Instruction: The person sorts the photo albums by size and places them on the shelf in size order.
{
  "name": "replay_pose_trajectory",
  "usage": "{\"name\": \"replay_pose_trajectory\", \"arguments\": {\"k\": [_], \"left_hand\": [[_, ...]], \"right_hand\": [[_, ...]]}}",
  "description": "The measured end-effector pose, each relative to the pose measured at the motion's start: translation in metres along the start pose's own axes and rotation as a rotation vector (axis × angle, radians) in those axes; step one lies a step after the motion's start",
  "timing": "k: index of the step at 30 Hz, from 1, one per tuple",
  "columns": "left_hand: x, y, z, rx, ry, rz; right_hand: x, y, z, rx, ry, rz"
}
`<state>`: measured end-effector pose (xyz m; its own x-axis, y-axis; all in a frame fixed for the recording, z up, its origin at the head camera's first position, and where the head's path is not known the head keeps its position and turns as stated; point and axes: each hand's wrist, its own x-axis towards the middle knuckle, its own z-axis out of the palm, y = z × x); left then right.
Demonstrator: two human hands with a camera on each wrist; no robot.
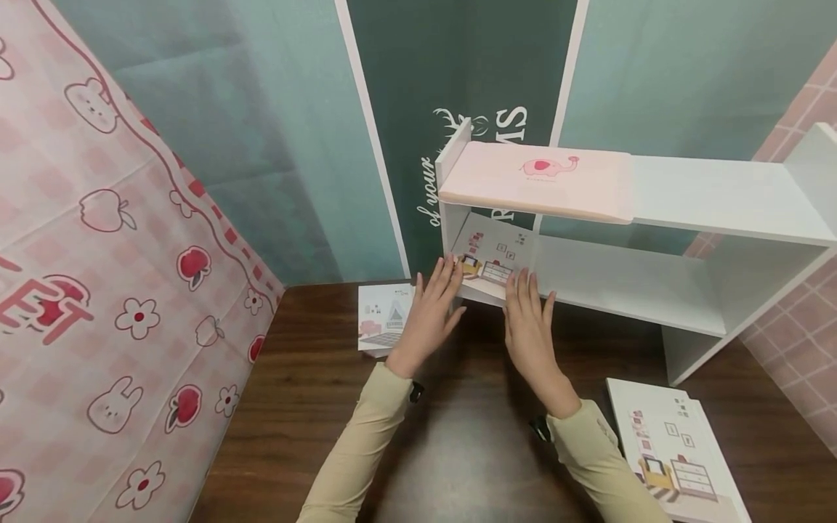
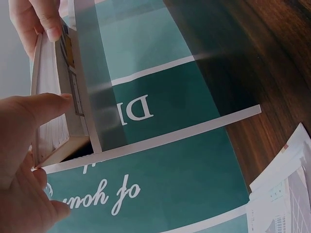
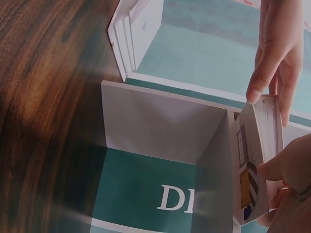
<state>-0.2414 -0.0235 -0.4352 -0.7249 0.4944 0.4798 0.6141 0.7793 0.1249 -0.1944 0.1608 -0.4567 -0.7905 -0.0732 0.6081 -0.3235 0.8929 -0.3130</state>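
Note:
A thick book (image 1: 503, 236) with a white cover, drawn with a dresser and a yellow piece of furniture, lies on the lower board of a white shelf (image 1: 621, 276), at its left end. My left hand (image 1: 425, 312) holds the book's left end, its thumb and fingers on opposite sides, as the left wrist view shows. At the other end, my right hand (image 1: 531, 334) grips the book the same way. In the right wrist view the page edges (image 3: 269, 121) face up between the two hands.
On the upper board sits a flat pink item (image 1: 549, 181) with an elephant print. A small stack of white booklets (image 1: 379, 319) lies left of the shelf on the dark wooden table (image 1: 451, 450). More illustrated books (image 1: 680, 450) are stacked at the front right.

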Motion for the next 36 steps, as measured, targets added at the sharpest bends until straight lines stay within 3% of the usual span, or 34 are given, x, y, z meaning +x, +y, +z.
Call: {"name": "replay_pose_trajectory", "arguments": {"k": [36], "left_hand": [[0.0048, -0.004, 0.0092, 0.028, 0.01, 0.006]], "right_hand": [[0.0049, 0.0024, 0.0056, 0.059, -0.041, 0.035]]}}
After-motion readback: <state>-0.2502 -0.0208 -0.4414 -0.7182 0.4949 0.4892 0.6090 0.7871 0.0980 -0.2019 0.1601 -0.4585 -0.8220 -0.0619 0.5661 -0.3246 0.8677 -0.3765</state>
